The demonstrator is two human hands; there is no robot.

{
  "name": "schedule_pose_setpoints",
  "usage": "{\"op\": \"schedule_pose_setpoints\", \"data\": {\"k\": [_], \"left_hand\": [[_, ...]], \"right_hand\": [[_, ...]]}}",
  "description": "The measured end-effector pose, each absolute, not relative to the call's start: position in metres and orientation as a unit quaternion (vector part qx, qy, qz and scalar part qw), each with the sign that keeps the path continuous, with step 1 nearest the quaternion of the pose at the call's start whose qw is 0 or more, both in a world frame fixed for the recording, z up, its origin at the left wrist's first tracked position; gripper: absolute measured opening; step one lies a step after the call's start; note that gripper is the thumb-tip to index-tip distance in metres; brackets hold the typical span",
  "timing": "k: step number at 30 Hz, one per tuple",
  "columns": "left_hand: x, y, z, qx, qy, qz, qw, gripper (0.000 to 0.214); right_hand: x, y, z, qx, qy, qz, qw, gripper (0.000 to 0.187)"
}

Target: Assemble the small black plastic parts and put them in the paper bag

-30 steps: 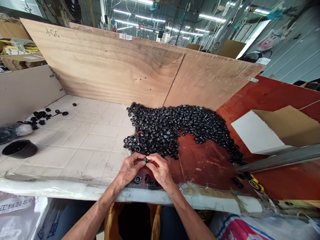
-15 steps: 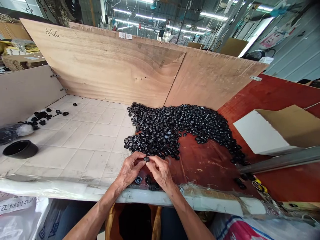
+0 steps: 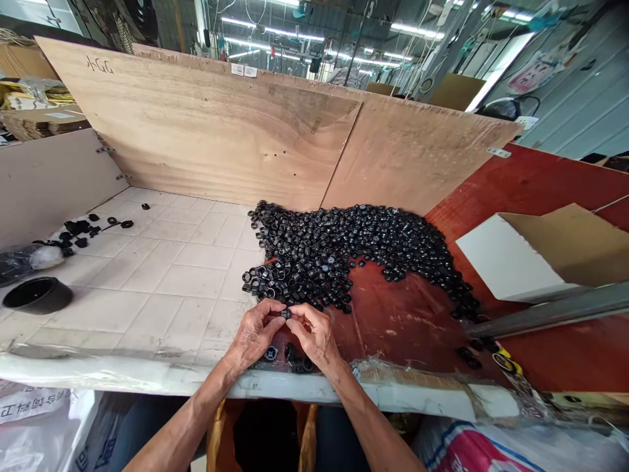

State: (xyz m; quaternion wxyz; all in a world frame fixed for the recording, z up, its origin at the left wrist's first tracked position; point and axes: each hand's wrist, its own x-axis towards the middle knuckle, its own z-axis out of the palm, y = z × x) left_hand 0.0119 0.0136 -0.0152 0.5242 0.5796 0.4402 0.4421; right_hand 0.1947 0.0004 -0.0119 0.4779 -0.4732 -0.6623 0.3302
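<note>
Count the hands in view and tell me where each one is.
2: the left hand and the right hand, both pinching a small black part on the near side of the black pile.

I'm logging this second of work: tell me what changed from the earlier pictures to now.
Nothing was visibly taken up or let go; only the view shifts slightly. The left hand and right hand still pinch the small black part. The black pile, open box and black cup stay put.

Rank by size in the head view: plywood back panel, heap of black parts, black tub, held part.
1. Plywood back panel
2. Heap of black parts
3. Black tub
4. Held part
</note>
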Motion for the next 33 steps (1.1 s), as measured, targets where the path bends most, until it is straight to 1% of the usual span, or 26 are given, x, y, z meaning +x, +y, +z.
{"op": "schedule_pose_setpoints", "data": {"k": [2,5,8,10,12,13,15,17,19,20,21,23,28,31,33], "left_hand": [[0.011,0.013,-0.018,0.612,0.435,0.443,0.489,0.02],[0.008,0.012,-0.02,0.692,0.405,0.445,0.398,0.014],[0.006,0.01,-0.021,0.759,0.349,0.448,0.319,0.018],[0.004,0.008,-0.021,0.775,0.327,0.45,0.299,0.021],[0.003,0.007,-0.019,0.77,0.327,0.45,0.312,0.019],[0.003,0.006,-0.017,0.758,0.336,0.449,0.333,0.018],[0.004,0.006,-0.015,0.714,0.363,0.44,0.405,0.014],[0.006,0.005,-0.013,0.652,0.381,0.431,0.493,0.014],[0.007,0.005,-0.012,0.601,0.376,0.43,0.559,0.016],[0.007,0.005,-0.011,0.588,0.37,0.433,0.575,0.016],[0.007,0.005,-0.011,0.586,0.366,0.436,0.576,0.016],[0.005,0.004,-0.011,0.62,0.367,0.438,0.538,0.015],[-0.002,-0.003,-0.015,0.744,0.351,0.43,0.371,0.011],[-0.007,-0.011,-0.014,0.774,0.348,0.4,0.345,0.014],[-0.008,-0.015,-0.011,0.78,0.371,0.355,0.357,0.009]], "right_hand": [[0.195,0.0,-0.015,-0.485,-0.653,0.352,0.462,0.014],[0.197,0.001,-0.019,-0.509,-0.63,0.384,0.443,0.018],[0.199,0.003,-0.022,-0.528,-0.604,0.429,0.415,0.019],[0.199,0.004,-0.022,-0.535,-0.594,0.449,0.399,0.022],[0.198,0.003,-0.022,-0.538,-0.586,0.458,0.397,0.027],[0.197,0.001,-0.022,-0.536,-0.583,0.455,0.408,0.027],[0.194,-0.003,-0.021,-0.518,-0.59,0.433,0.442,0.022],[0.192,-0.007,-0.019,-0.487,-0.618,0.401,0.469,0.024],[0.19,-0.01,-0.016,-0.462,-0.647,0.377,0.475,0.022],[0.19,-0.011,-0.014,-0.46,-0.655,0.37,0.472,0.02],[0.19,-0.012,-0.012,-0.466,-0.655,0.366,0.469,0.019],[0.19,-0.013,-0.009,-0.49,-0.643,0.375,0.455,0.018],[0.189,-0.019,-0.005,-0.521,-0.593,0.461,0.405,0.02],[0.19,-0.022,-0.005,-0.526,-0.572,0.51,0.37,0.019],[0.193,-0.02,-0.006,-0.532,-0.566,0.52,0.357,0.024]]}}
